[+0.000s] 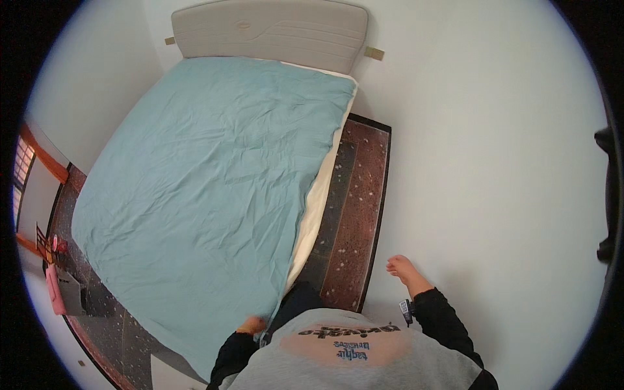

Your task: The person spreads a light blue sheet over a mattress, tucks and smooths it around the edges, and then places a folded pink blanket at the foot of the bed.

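A large blue-green bed sheet (208, 169) covers most of the bed, with creases running across it, more of them toward its right side. Along the right edge a strip of the cream mattress (314, 211) shows from under the cloth. At the sheet's near right edge, close to my body, my left hand (252, 324) is closed on the cloth; its fingertips are partly hidden. My right hand (403, 268) is held out to the right in front of the white wall, fingers curled in, with nothing visible in it.
A beige padded headboard (270, 32) stands at the bed's far end. Between bed and wall runs a narrow strip of reddish speckled floor (354, 214). To the left are a pink and grey item (55, 289), a small chair-like rack (43, 244) and an orange curtain (49, 159).
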### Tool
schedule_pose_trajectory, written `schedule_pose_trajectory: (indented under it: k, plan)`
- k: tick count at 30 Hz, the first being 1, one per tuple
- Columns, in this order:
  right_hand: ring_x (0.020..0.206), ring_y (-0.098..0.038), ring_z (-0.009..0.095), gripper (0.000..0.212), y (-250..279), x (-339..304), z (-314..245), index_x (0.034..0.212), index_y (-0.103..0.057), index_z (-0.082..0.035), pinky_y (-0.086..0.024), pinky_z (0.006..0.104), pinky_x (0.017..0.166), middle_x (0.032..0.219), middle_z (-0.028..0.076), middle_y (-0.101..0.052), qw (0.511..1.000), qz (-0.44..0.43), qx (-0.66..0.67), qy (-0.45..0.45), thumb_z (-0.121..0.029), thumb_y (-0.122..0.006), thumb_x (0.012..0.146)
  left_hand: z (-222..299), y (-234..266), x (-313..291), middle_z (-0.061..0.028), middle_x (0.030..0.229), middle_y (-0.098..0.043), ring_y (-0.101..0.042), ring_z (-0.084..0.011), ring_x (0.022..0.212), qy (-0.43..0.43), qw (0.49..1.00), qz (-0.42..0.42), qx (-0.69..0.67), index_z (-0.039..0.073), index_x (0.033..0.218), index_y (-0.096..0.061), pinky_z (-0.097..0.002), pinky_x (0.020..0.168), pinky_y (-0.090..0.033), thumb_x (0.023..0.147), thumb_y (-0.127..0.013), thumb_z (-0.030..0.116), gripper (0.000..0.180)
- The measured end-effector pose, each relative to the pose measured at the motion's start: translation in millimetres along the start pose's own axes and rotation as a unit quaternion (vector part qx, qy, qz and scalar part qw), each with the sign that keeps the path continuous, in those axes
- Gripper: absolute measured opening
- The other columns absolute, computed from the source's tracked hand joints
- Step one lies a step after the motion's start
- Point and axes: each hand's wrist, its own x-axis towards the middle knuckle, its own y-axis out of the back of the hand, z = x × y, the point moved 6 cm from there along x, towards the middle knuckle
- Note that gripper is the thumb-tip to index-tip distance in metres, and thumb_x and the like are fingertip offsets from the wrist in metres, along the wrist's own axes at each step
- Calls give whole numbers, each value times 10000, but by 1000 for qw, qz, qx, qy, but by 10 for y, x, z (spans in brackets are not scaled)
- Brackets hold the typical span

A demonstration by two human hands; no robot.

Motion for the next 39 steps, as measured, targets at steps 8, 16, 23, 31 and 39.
schedule_pose_trajectory:
  k: [8, 16, 23, 31, 39]
  plan:
    - [683, -532, 145, 202, 79, 1587, -1652, 899, -489, -49, -420, 283, 610, 781, 52, -537, 998, -33, -40, 39, -231, -502, 812, -65, 71, 654, -163, 755, -597, -583, -300, 732, 86, 987, -101, -91, 30, 702, -597, -409, 623, -448, 755, -455, 218, 241]
    - [736, -536, 155, 232, 1376, 2663, -2676, 947, -495, -67, -422, 289, 658, 802, 48, -552, 998, 43, -28, -29, -238, -522, 793, 175, 2284, 3794, -125, 707, -567, -547, -292, 691, -42, 988, 68, 132, 48, 713, -587, -389, 579, -435, 718, -483, 151, 146]
    - [683, -538, 154, 211, 1892, 3725, -3540, 922, -501, -46, -430, 283, 608, 764, 51, -545, 998, 52, 34, -24, -211, -509, 790, 1551, 5275, 6398, -174, 843, -583, -544, -342, 798, 3, 933, 268, -242, 16, 909, -549, -385, 692, -437, 753, -502, 179, 231]
    - [689, -539, 141, 194, 2064, 5473, -5010, 867, -513, -47, -427, 266, 621, 756, 36, -554, 997, -22, -70, 29, -229, -518, 803, 1745, 5526, 7120, -176, 780, -577, -550, -334, 738, 56, 938, 242, -243, 19, 856, -551, -386, 650, -437, 760, -489, 152, 175]
    - [687, -525, 111, 211, 1487, 6881, -6305, 937, -550, -58, -418, 247, 610, 794, 29, -584, 984, -121, -124, -38, -233, -502, 828, 1096, 4068, 6035, -141, 678, -560, -548, -301, 696, 86, 990, -6, 116, 42, 629, -571, -398, 602, -457, 649, -489, 126, 119]
